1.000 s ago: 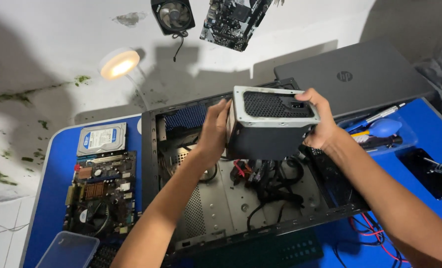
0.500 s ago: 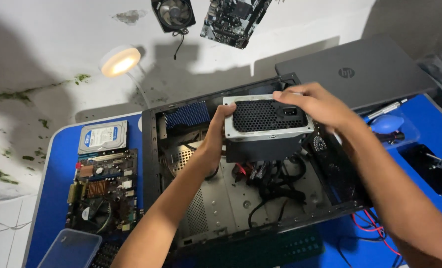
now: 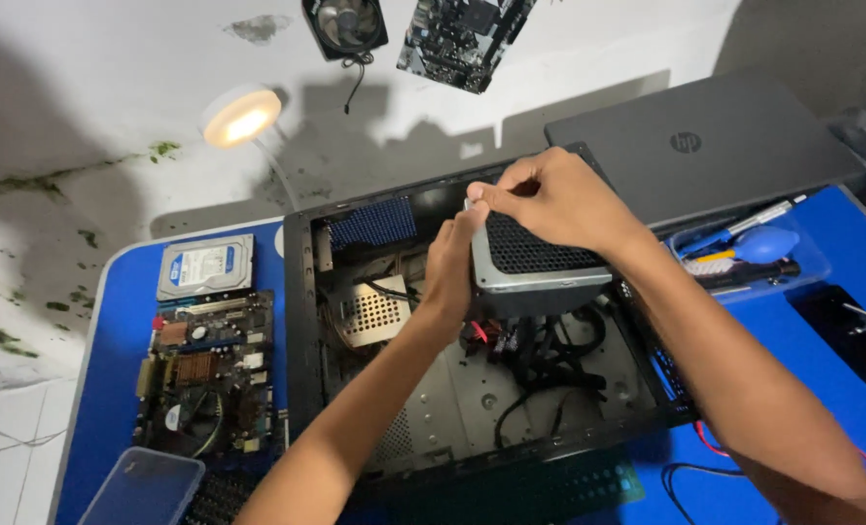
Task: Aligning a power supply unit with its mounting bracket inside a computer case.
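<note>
A blue work table (image 3: 122,321) stands against a stained white wall (image 3: 83,97), lit by a small round lamp (image 3: 241,115). On it lies an open black metal computer case (image 3: 301,331) on its side, and you are working inside it. Your left hand (image 3: 449,267) grips the left face of a grey metal power supply box with a black mesh grille (image 3: 535,262), fingers pressed flat to its side. Your right hand (image 3: 559,199) is curled over the top rear edge of the box, fingertips pinched at its upper left corner. The box sits in the upper right of the case, above a tangle of black cables (image 3: 549,350). Left of the case lie a silver hard drive (image 3: 205,265) and a green motherboard (image 3: 204,374). A closed grey laptop (image 3: 705,146) rests just behind the case.
</note>
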